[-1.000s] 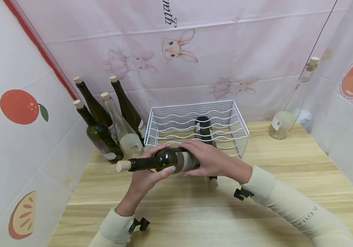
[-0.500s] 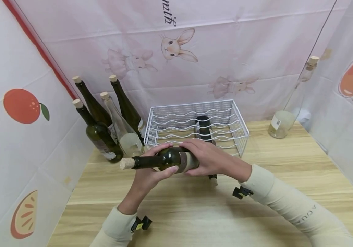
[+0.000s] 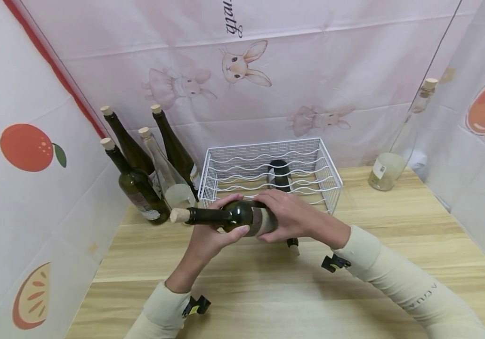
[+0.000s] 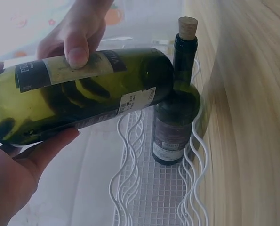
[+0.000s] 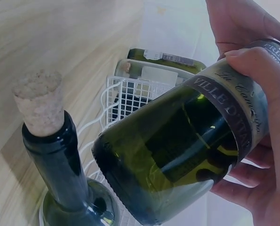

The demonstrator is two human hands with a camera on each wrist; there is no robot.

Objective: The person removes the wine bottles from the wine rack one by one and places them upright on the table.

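Note:
A dark green wine bottle [image 3: 240,214], corked and labelled, lies nearly level in both hands above the front of a white wire wine rack [image 3: 264,143]. Around its shoulder curls my left hand [image 3: 214,238], thumb in front. My right hand [image 3: 291,216] grips the labelled body nearer the base, as the bottle's label [image 5: 238,94] in the right wrist view confirms. The cork [image 3: 180,215] points left. Below, another wine bottle [image 3: 279,175] lies in the rack, its cork [image 3: 295,250] jutting toward me; my right hand partly hides it.
Left of the rack stand several corked bottles, among them a green one [image 3: 141,190] and a clear one [image 3: 176,188]. A clear corked bottle [image 3: 388,172] stands at the right back. Printed cloth [image 3: 242,103] hangs behind the wooden table [image 3: 268,292].
The held bottle has shifted slightly to the right, its neck rising a little, with my left hand following. My right hand has barely moved. The rack and the other bottles stay put.

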